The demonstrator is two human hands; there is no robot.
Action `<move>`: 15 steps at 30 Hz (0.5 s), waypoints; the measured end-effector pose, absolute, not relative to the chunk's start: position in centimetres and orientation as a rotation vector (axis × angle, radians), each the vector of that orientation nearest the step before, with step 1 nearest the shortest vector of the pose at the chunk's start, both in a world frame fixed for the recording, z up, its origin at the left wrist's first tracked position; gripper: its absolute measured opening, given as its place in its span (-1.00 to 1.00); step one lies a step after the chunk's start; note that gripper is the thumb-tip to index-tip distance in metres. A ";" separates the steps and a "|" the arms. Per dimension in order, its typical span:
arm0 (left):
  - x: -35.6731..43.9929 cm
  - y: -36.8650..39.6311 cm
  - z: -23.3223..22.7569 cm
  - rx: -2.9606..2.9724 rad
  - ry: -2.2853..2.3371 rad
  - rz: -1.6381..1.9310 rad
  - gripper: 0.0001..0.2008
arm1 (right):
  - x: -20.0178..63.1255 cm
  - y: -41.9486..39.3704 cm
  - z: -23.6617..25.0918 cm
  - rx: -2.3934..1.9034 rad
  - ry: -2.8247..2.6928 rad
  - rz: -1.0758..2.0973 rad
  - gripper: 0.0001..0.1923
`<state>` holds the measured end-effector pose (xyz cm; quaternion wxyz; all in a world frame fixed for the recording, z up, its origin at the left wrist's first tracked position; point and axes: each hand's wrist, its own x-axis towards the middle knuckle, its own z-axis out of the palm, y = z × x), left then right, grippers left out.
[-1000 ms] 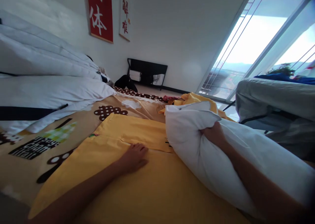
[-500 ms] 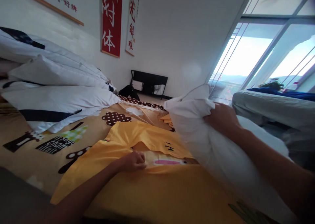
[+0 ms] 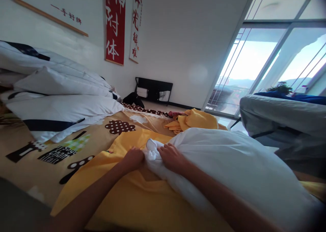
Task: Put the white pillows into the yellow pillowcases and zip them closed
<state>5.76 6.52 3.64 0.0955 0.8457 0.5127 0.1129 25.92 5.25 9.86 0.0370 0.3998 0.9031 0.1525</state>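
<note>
A yellow pillowcase (image 3: 86, 181) is spread flat on the bed in front of me. Closed at its opening, my left hand (image 3: 134, 159) grips the fabric edge right beside the bunched corner of a white pillow (image 3: 229, 157). My right hand (image 3: 173, 158) is closed round that corner, which lies over the pillowcase opening. The plump body of the pillow stretches away to the right under my right forearm. Whether the corner is inside the case I cannot tell.
Crumpled yellow cloth (image 3: 198, 119) lies behind the pillow. White pillows with dark bands (image 3: 63, 103) are piled on the left of the patterned bedsheet (image 3: 102, 137). A covered grey object (image 3: 282, 118) stands at the right, near the window. A black rack (image 3: 154, 89) is by the wall.
My right hand has brought the white pillow down and left, so its corner meets my left hand at the pillowcase opening. The yellow cloth behind has come into view.
</note>
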 end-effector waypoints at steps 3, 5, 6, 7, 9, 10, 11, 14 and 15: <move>6.0 8.1 2.7 2.502 1.745 0.444 -0.71 | 26.6 4.8 10.6 1.199 2.768 0.463 -0.71; 6.2 9.4 2.1 2.462 1.806 0.496 -0.68 | 27.1 4.7 11.0 1.171 2.759 0.461 -0.72; 6.2 10.1 2.0 2.432 1.816 0.519 -0.71 | 27.2 4.6 11.2 1.152 2.753 0.461 -0.73; 6.2 10.9 2.1 2.395 1.821 0.540 -0.75 | 27.2 4.7 11.2 1.127 2.748 0.462 -0.74; 6.3 12.4 2.5 2.306 1.828 0.582 -0.84 | 26.8 4.9 11.1 1.069 2.738 0.468 -0.75; 6.4 13.0 2.9 2.265 1.824 0.604 -0.87 | 26.4 5.1 10.9 1.041 2.734 0.472 -0.75; 6.6 13.6 3.3 2.230 1.818 0.629 -0.90 | 25.9 5.3 10.7 1.014 2.731 0.477 -0.75; 7.5 14.9 4.2 2.143 1.793 0.716 -0.93 | 23.7 5.5 9.7 0.944 2.717 0.472 -0.75; 8.0 15.1 4.4 2.108 1.795 0.748 -0.93 | 22.9 5.3 9.3 0.920 2.712 0.461 -0.75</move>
